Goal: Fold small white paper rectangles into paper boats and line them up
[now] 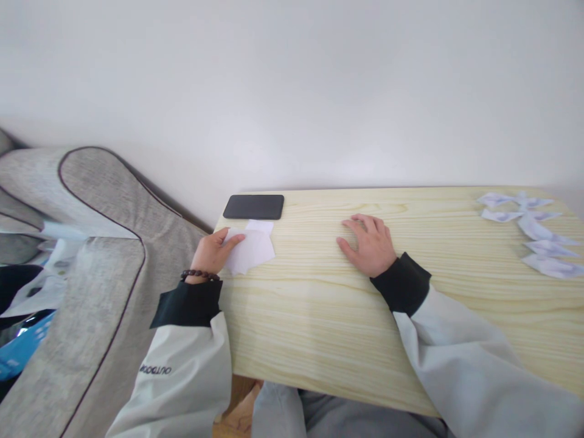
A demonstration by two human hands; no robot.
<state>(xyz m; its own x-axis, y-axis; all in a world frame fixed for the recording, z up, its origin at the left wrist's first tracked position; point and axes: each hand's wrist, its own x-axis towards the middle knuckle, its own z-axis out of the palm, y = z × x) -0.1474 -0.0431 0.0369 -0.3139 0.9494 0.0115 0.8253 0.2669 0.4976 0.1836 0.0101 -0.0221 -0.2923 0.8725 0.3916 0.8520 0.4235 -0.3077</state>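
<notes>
My left hand rests at the left edge of a light wooden table, its fingers pinching the edge of a small stack of white paper sheets. A dark bead bracelet sits on that wrist. My right hand lies palm down on the bare wood near the middle of the table, fingers slightly spread, holding nothing. Both arms wear white sleeves with black cuffs.
A black phone lies face down at the table's far left corner, just beyond the paper. Several folded white paper shapes lie at the far right. A grey sofa stands to the left with papers on it. A white wall is behind.
</notes>
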